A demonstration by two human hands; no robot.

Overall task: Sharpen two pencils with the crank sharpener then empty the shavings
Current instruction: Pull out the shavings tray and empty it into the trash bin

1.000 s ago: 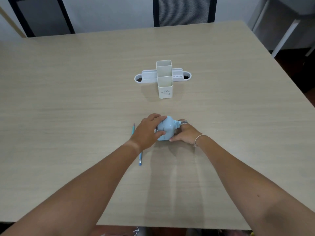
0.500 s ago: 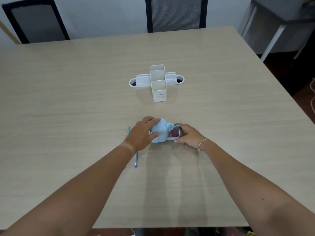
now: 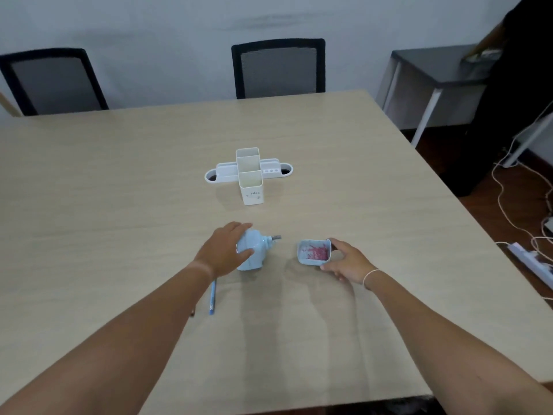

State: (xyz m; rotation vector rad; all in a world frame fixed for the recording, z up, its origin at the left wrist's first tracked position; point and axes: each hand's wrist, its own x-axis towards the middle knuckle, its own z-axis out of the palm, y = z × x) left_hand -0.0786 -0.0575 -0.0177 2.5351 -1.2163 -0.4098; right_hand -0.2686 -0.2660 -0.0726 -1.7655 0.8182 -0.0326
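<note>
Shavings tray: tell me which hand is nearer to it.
Right. The right hand grips the shavings tray at its right side; the left hand rests on the crank sharpener, apart from it.

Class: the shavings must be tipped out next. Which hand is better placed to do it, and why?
Right. The right hand already grips the pulled-out tray of pink shavings; the left hand is steadying the sharpener.
</note>
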